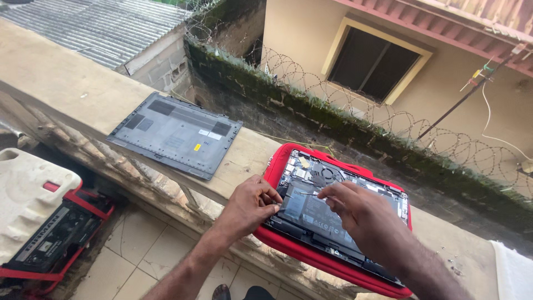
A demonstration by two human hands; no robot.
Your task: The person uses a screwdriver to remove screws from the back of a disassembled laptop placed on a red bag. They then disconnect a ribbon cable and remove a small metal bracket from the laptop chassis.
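You are looking down at an opened laptop (pixel 333 214) lying upside down with its bottom cover off, just right of centre in the view. It rests on a bright red padded sleeve (pixel 311 253), which sits on the flat top of a concrete balcony ledge (pixel 72 91). The laptop's insides are exposed: a large dark battery slab fills the near half, and green circuit boards, a round fan and small silver parts crowd the far edge, toward twelve o'clock.

Your left hand (pixel 250 203) rests on the laptop's left edge, at nine o'clock from the battery, fingers curled narrow with the tips pressed on the frame. Your right hand (pixel 358 214) lies over the battery's right half, its thumb and forefinger pinched on a thin metal tool (pixel 305 194) that points toward ten o'clock, its tip over the battery's upper left corner.

The removed bottom cover (pixel 175 133), a grey panel with dark pads and vent slots, lies flat on the ledge at ten o'clock from the laptop, well apart from it. Below the ledge, at eight o'clock, a red-framed generator (pixel 41 228) stands on the tiled floor. Beyond the ledge runs a mossy wall topped with coiled razor wire (pixel 344 108).
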